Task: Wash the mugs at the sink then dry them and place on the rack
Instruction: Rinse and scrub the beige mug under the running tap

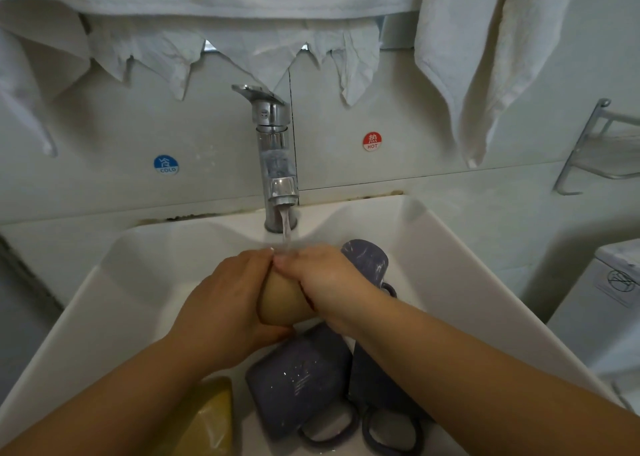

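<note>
a: faucet (275, 151) is reading as polished chrome metal, mirror glossy. sink (467, 282) is looking like smooth white glazed ceramic, soft sheen.

b: towels (485, 57) are showing as white cloth, matt and crinkled. rack (588, 151) is looking like brushed metal.

a: tan mug (282, 303) is appearing matt, smooth. purple mugs (298, 383) are showing a speckled satin glaze. yellow sponge (211, 417) is looking rough, porous.

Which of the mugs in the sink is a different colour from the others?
The tan mug, held under the running water by the left hand and right hand. The three other mugs lying in the sink are all purple-grey.
</note>
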